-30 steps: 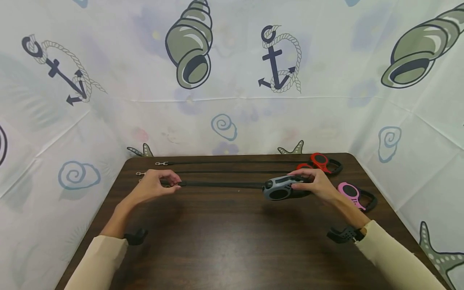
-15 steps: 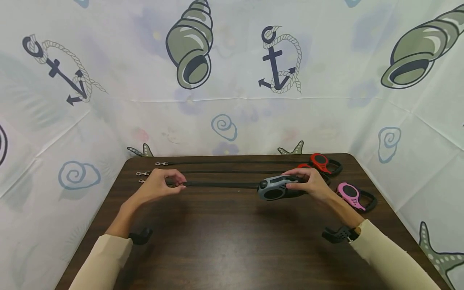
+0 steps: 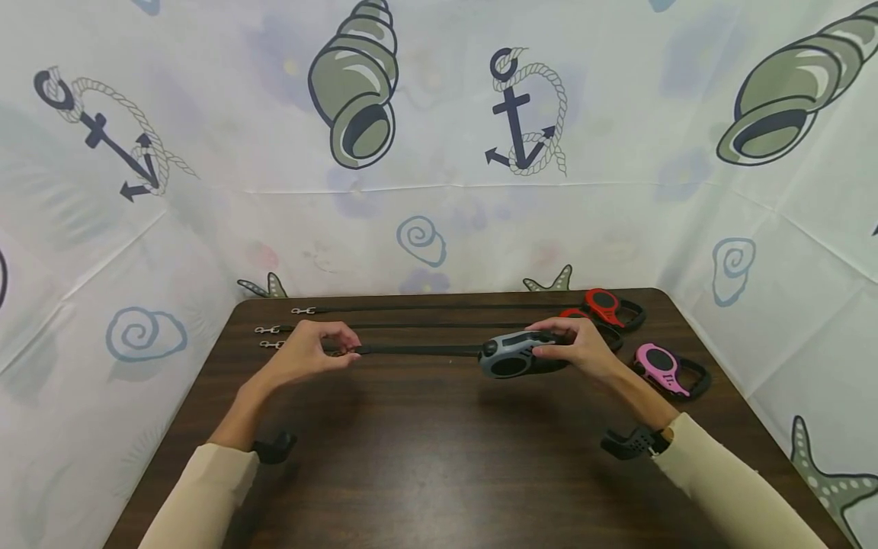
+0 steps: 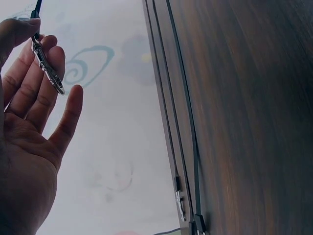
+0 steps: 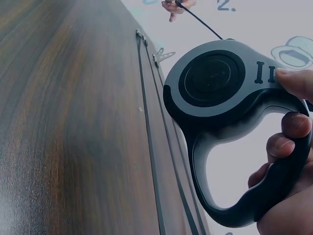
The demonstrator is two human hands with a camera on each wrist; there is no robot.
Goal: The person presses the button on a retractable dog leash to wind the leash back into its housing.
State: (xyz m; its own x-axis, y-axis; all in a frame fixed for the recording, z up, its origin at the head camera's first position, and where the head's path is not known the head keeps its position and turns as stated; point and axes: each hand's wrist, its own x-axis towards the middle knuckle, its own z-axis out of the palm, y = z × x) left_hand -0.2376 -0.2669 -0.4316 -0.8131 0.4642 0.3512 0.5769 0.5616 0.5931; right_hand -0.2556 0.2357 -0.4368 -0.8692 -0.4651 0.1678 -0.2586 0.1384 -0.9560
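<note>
Left hand [image 3: 314, 351] pinching strap [image 3: 418, 350] at 9 o'clock, right hand [image 3: 581, 348] gripping grey case [image 3: 509, 357] at 3, likely for tension

left of centre in the head view, the left hand [image 3: 312, 352] hides most of a metal clip [image 4: 47, 68]. right of centre, the right hand [image 3: 579, 345] covers much of the handle [image 5: 230, 216] of the grey leash case [image 3: 509, 358] and part of a red leash case [image 3: 571, 313]. the lower edge cuts off both sleeves [image 3: 213, 484]. in the right wrist view, the right edge crops the right hand; the left hand, at top, shows too small to read.
</note>
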